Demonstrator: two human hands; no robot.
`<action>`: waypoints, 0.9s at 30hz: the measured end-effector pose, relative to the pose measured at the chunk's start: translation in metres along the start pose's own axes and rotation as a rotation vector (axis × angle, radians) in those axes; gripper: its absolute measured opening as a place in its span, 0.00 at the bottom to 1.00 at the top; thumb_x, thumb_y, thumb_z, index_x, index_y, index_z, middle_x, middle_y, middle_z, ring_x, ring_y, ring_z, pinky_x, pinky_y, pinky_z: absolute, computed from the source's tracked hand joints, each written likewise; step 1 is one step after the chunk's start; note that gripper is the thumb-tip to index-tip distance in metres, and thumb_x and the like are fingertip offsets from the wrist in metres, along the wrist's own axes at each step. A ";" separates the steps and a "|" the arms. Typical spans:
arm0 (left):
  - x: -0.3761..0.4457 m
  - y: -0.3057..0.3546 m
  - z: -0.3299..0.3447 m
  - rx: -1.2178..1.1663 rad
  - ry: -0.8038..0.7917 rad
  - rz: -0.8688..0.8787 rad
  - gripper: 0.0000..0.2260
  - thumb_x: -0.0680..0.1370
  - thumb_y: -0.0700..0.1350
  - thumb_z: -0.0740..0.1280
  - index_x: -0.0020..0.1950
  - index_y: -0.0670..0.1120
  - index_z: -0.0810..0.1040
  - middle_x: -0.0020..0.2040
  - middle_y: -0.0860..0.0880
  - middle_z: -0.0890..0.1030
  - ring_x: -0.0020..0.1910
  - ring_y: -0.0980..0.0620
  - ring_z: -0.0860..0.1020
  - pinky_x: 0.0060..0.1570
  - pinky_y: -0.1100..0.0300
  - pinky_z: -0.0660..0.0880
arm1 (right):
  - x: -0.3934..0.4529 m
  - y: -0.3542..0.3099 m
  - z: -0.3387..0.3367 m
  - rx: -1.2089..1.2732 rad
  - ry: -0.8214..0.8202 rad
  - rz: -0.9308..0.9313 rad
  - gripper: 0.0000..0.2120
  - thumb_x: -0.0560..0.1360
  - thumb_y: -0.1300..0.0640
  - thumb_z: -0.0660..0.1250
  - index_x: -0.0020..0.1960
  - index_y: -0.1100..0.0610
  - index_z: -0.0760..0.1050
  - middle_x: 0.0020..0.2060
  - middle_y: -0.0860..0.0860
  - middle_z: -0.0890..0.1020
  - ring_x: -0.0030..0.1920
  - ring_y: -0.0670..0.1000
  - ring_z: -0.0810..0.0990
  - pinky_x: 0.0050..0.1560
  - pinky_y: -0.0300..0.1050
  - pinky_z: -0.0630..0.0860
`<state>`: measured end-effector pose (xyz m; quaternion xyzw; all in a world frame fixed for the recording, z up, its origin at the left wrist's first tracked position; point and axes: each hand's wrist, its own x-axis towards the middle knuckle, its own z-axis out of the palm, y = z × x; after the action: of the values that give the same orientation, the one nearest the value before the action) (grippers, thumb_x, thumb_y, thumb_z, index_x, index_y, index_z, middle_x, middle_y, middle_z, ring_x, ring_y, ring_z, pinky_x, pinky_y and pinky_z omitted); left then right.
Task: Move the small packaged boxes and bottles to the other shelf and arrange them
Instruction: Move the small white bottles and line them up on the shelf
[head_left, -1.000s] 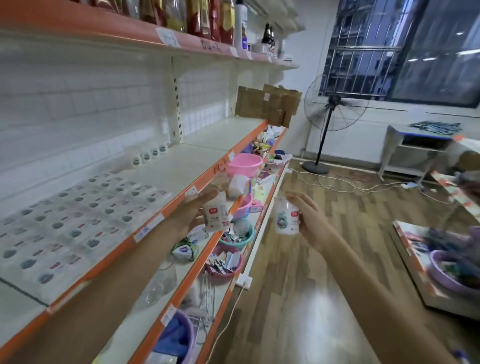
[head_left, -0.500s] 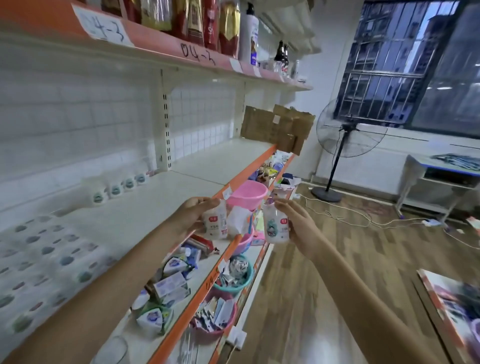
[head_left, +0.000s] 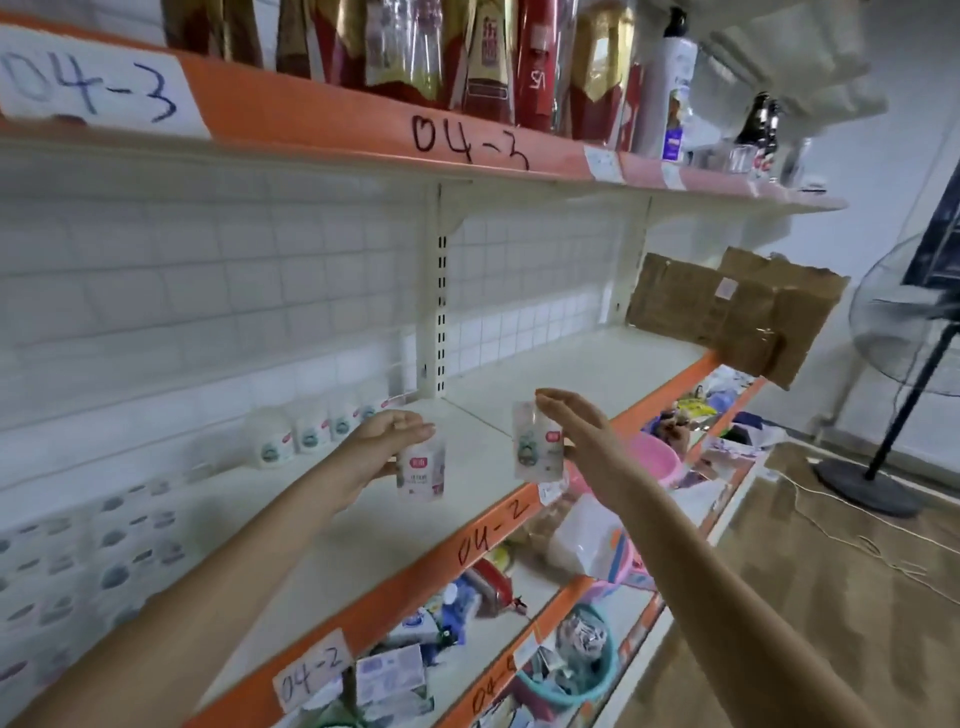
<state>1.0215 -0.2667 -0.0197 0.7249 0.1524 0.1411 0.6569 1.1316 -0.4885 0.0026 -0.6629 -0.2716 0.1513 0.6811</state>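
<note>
**Two small bottles held over the 04-2 shelf**

Nearest, two bare forearms reach in from the bottom edge toward the white middle shelf (head_left: 363, 545). Each hand carries one small white bottle, two in all. The left hand (head_left: 382, 449) curls its fingers over the top of the left bottle (head_left: 422, 473), a squat white container with a red square mark and pinkish print below it; the characters are too blurred to read. The right hand (head_left: 582, 441) holds the right bottle (head_left: 535, 447) against its palm, fingers stretched upward behind it; this one carries a greenish round picture and a small red mark. Both bottles hang just above the shelf's front part, near each other but apart.

Along that shelf's orange front edge, handwriting reads "04-2" twice: once on a white paper tag (head_left: 311, 670) near left, once straight on the orange strip (head_left: 491, 530) farther right. Below, lower shelves hold mixed packets and a pink basin (head_left: 654, 457).

Farther back on the middle shelf, a row of similar white bottles (head_left: 311, 436) stands against the tiled back wall; at least four show, the rest blurred. At far left lie flat rows of white packages (head_left: 78, 561), too smeared to count.

Higher up, the top shelf's edge reads "04-3" twice, with red and gold packs (head_left: 493, 57) standing above. A flattened cardboard piece (head_left: 727, 317) leans at the far right end, and a standing fan (head_left: 904, 338) is beyond.
</note>
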 end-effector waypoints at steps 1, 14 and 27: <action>0.006 -0.002 -0.003 -0.005 0.056 -0.007 0.18 0.68 0.51 0.73 0.54 0.47 0.75 0.48 0.49 0.80 0.48 0.51 0.77 0.45 0.60 0.72 | 0.016 0.004 0.001 0.002 -0.029 0.009 0.13 0.75 0.51 0.66 0.58 0.54 0.74 0.50 0.53 0.78 0.48 0.53 0.77 0.53 0.51 0.73; 0.019 -0.010 -0.042 -0.087 0.733 -0.018 0.14 0.73 0.44 0.70 0.57 0.45 0.73 0.56 0.46 0.76 0.50 0.50 0.77 0.50 0.57 0.73 | 0.172 0.038 0.044 0.065 -0.592 0.055 0.21 0.71 0.56 0.72 0.61 0.61 0.74 0.53 0.55 0.79 0.56 0.55 0.79 0.59 0.51 0.76; 0.009 -0.030 -0.077 0.134 0.881 -0.142 0.15 0.71 0.42 0.73 0.56 0.47 0.75 0.53 0.48 0.79 0.54 0.48 0.77 0.58 0.53 0.74 | 0.199 0.077 0.162 -0.215 -0.872 -0.073 0.22 0.71 0.58 0.72 0.64 0.58 0.72 0.58 0.51 0.75 0.50 0.50 0.77 0.48 0.37 0.71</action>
<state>0.9971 -0.1906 -0.0422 0.6242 0.4756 0.3807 0.4890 1.2112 -0.2371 -0.0444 -0.5942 -0.5704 0.3634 0.4352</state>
